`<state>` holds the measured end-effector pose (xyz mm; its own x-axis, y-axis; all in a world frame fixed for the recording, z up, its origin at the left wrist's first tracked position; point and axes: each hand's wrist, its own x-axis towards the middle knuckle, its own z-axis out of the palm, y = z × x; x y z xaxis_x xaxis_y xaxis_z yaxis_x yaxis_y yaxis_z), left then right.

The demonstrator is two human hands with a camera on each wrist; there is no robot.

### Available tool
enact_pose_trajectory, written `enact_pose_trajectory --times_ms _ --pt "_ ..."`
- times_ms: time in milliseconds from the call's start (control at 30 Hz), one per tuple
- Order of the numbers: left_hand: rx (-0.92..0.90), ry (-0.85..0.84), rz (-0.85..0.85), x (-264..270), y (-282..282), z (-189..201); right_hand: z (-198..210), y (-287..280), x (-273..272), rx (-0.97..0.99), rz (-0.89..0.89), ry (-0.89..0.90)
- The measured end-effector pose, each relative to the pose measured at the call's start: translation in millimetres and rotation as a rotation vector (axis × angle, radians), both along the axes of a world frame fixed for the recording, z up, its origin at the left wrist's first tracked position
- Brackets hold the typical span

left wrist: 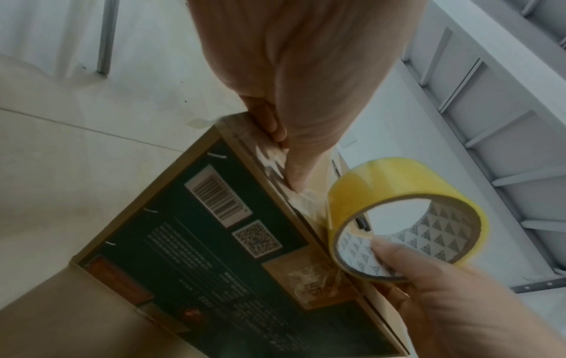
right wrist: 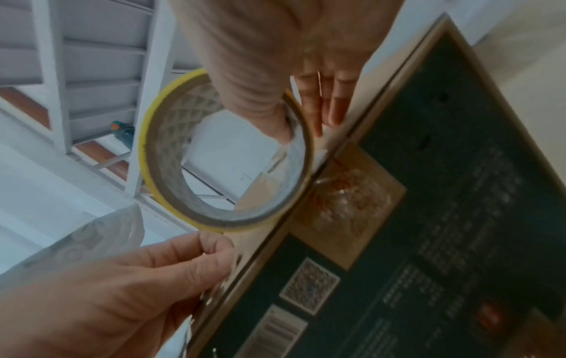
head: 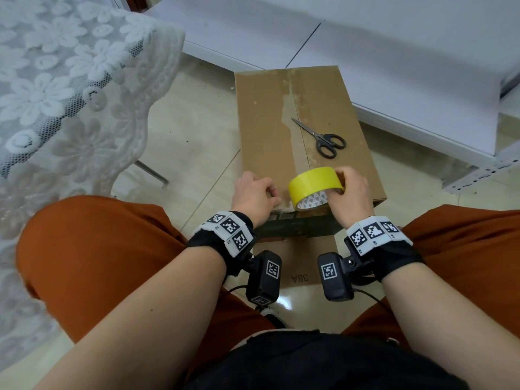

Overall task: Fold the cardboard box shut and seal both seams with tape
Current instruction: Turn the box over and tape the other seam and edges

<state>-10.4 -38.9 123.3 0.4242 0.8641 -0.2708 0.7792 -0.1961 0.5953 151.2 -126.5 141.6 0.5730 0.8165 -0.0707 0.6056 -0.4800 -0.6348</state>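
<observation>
Gripping: right hand [head: 349, 194] curls around the yellow tape roll [head: 314, 185], thumb inside the core (patterned lining).
Pressing: left hand [head: 256, 195], fingers curled, thumb pinning the tape end at the box's near edge.
Box [head: 267, 130]: on the floor, flaps closed.
Scissors [head: 323, 138]: lying on the box top, beyond the roll.

The right hand [head: 349, 190] covered the far side of the yellow tape roll [head: 315, 187], so the roll's loose end could not be made out. The left hand [head: 256, 195] hid the near corner of the cardboard box [head: 270, 130]. In the right wrist view, motion blur left the printed text on the box's dark side panel [right wrist: 444, 242] unreadable, and the panel ran off the frame's edge.
</observation>
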Motion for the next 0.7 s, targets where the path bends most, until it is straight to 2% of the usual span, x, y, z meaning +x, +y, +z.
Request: enact_pose_trajectory --times_ms 133,700 --pt "0.007 0.027 0.003 2.3 -3.0 2.1 -12.5 1.4 -8.0 -0.028 -0.050 -0.076" --pt "-0.042 0.127 0.019 10.3 3.0 9.8 -9.4 -3.5 1.2 -0.009 0.057 -0.022"
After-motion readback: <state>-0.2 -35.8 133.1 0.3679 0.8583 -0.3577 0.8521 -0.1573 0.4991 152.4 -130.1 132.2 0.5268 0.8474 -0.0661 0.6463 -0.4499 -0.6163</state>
